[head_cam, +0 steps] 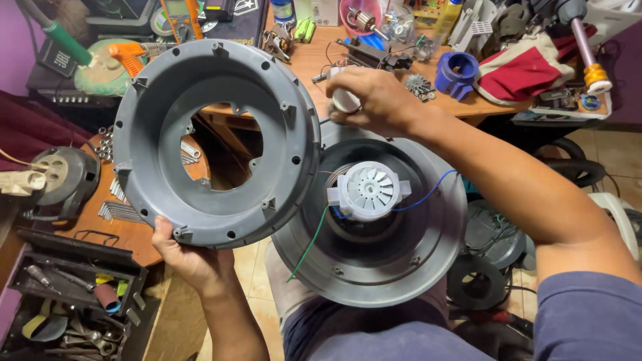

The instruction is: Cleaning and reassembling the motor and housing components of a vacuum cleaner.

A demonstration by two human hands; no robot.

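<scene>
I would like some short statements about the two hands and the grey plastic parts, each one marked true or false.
1. The left hand holds the large grey plastic ring cover by its lower rim. True.
2. The right hand is empty. False: it grips a small white cylindrical object.
3. A white finned motor sits in the round grey housing. True.
4. The wire hanging over the housing is red. False: it is green.
</scene>
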